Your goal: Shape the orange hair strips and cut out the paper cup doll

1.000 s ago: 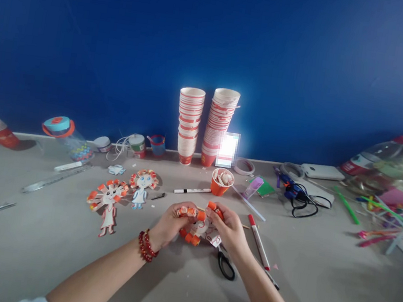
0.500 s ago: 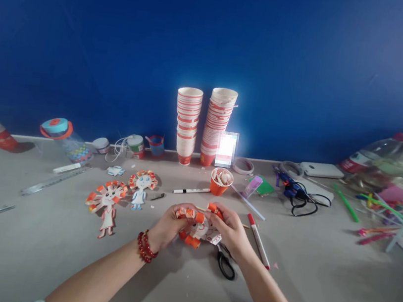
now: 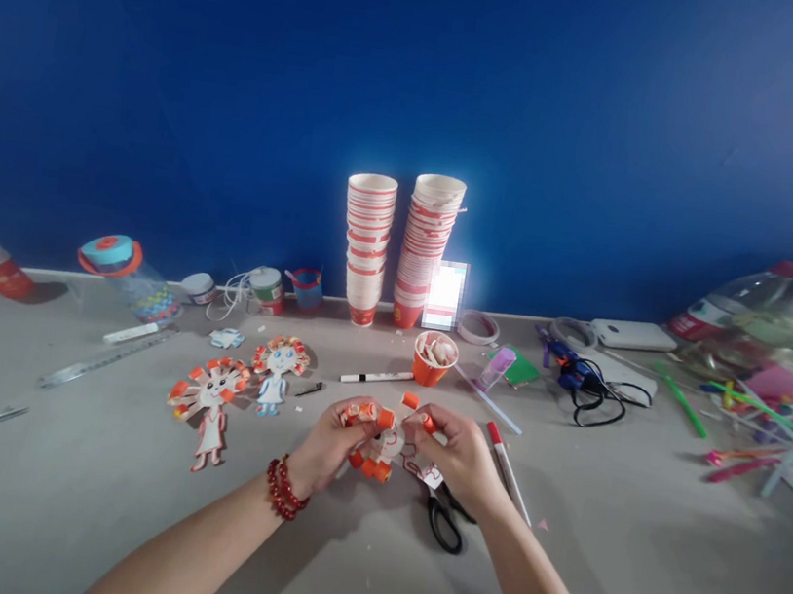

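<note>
Paper doll: a white paper cut-out with a round drawn face and curled orange paper strips around its head [image 3: 386, 446], held up between both hands over the middle of the table; its lower part points toward the right hand.
Left hand: the left hand [image 3: 336, 441] grasps the doll by the curls on the left side of its head, thumb in front.
Right hand: the right hand [image 3: 461, 452] has thumb and fingertips closed on an orange curl at the head's right side.
Loose-standing curl: one orange paper curl [image 3: 410, 400] sticks up between the hands, just clear of the fingers.
Wrist: a dark red beaded bracelet [image 3: 287, 488] in two loops, on the left arm.
Under the right hand: black-handled scissors [image 3: 437, 519], partly covered; a white marker with a red cap [image 3: 509, 480] lies just beside the right forearm.
Beyond the hands: an orange-and-white paper cup filled with scraps [image 3: 431, 373], and near it a white marker with a black cap [image 3: 377, 377].
Left of the hands: two finished-looking paper dolls lie flat, one with a red-outlined dress [image 3: 211, 433], one with a blue-outlined dress [image 3: 272, 390].
Along the blue wall [image 3: 247, 99]: two tall stacks of red-and-white paper cups [image 3: 365, 283], upright, side by side.
Far right: a heap of colourful thin strips [image 3: 774, 444].
</note>
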`<state>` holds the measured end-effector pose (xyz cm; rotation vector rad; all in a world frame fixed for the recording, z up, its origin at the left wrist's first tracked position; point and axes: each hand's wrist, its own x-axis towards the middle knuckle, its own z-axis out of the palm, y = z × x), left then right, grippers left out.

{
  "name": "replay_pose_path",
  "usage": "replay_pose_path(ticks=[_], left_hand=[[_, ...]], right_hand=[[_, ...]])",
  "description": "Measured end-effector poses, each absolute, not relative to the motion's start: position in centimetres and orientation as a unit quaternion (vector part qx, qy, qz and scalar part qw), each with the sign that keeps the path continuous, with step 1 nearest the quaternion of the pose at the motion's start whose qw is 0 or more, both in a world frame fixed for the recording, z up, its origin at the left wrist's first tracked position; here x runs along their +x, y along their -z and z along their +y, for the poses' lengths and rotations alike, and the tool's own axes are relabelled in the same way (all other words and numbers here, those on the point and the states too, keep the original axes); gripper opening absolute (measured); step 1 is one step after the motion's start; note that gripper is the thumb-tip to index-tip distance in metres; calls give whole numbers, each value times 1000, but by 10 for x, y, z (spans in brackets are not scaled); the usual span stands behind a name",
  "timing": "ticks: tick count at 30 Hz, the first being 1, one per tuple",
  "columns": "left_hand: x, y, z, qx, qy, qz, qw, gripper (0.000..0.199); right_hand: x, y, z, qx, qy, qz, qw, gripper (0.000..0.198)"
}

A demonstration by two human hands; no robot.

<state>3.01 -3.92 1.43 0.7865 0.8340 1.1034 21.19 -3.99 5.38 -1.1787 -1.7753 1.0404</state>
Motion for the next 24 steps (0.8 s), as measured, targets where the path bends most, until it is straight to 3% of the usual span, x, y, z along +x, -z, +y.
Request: replay_pose_path(ticks=[5,11,17,20,24], left_hand=[[30,-18,-40,345,-495,366,708,25],[29,-13,-40,338,-503,357,711,26],[24,-14,-40,337,-478,337,738,23],[21,-24,-42,330,-455,292,774,36],[13,-36,-41,366,-445,325,750,33]], right_hand=[[208,-53,-42,-468,-378,-701,383,25],[208,-50,-42,-457,-428,-677,386,28],[205,-55,-43,-495,-341,-716,356,29],[203,-54,-42,-497,-314,-725,359,26],[202,-55,-40,-515,-268,-747,325,27]])
